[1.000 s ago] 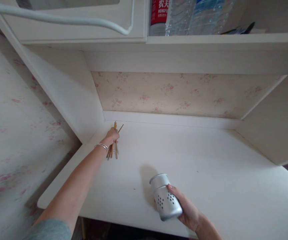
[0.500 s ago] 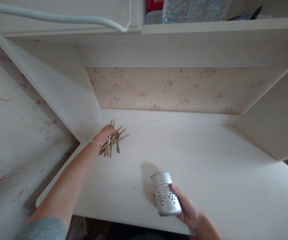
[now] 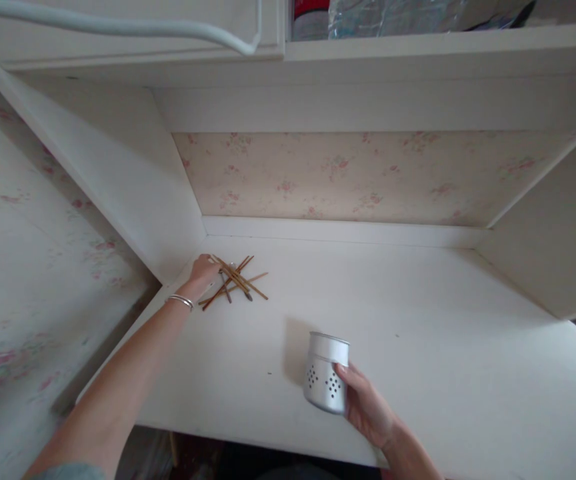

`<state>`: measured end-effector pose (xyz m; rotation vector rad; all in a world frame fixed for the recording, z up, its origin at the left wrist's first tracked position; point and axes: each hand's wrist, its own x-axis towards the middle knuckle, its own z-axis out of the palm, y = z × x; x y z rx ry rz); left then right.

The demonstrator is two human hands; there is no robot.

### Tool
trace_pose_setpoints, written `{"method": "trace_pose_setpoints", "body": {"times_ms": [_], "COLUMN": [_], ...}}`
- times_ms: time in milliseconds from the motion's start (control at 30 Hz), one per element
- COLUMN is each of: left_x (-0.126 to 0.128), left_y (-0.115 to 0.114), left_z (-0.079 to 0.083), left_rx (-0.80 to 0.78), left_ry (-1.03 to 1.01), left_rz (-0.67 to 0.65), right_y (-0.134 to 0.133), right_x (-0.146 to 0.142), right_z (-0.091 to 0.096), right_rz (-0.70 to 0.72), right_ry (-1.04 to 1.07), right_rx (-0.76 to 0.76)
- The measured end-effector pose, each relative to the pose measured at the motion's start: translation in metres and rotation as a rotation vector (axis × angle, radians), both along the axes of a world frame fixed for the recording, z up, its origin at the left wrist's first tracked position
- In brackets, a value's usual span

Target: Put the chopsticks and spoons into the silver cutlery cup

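Note:
My right hand (image 3: 371, 407) is wrapped round a silver metal utensil holder (image 3: 324, 377) with punched holes, tilted above the white worktop near its front edge. Far to the left, my left hand (image 3: 204, 270) has its fingers curled at the near end of a loose pile of wooden chopsticks (image 3: 241, 279). A pale, shiny strip (image 3: 211, 288) shows just below that hand; whether the fingers grip it is unclear. Among the crossed chopsticks lies a small spoon (image 3: 248, 295), partly covered by them.
The white worktop (image 3: 368, 287) is bordered by a side panel (image 3: 128, 180) on the left and a floral back wall (image 3: 338, 177). Overhead, an open shelf (image 3: 418, 47) holds plastic-wrapped goods (image 3: 383, 19). A white rail (image 3: 118, 25) crosses at upper left.
Several chopsticks beside my left hand have turned from nearly upright in the picture to slanting down right. My left hand shifted slightly left. The holder has tipped the other way.

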<state>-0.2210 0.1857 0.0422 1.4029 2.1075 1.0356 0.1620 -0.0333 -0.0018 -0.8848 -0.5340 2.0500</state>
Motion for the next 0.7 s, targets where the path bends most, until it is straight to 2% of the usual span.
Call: {"method": "trace_pose_setpoints", "body": {"times_ms": [100, 167, 333, 400, 500, 600, 700], "left_x": [0.006, 0.015, 0.050, 0.067, 0.090, 0.104, 0.107], "left_y": [-0.019, -0.043, -0.131, -0.169, -0.215, -0.239, -0.242], "left_z": [-0.007, -0.014, -0.042, -0.054, -0.068, -0.073, -0.071], "left_rx": [0.057, 0.111, 0.184, 0.178, 0.108, 0.090, 0.075], "left_ry": [0.092, 0.125, 0.088, -0.068, -0.189, -0.204, -0.196], "left_rz": [-0.038, -0.089, -0.153, -0.124, -0.090, -0.085, -0.126], "right_y": [0.018, 0.037, 0.097, 0.121, 0.152, 0.175, 0.191], "right_x": [-0.015, -0.025, -0.053, -0.065, -0.084, -0.103, -0.125], "right_z": [0.011, 0.018, 0.019, 0.014, 0.008, 0.005, 0.007], "right_rz": [-0.063, -0.119, -0.265, -0.300, -0.298, -0.257, -0.206], "right_ry": [-0.087, -0.213, -0.601, -0.713, -0.923, -1.048, -1.081], "right_rx": [0.134, 0.213, 0.349, 0.426, 0.579, 0.652, 0.699]}}
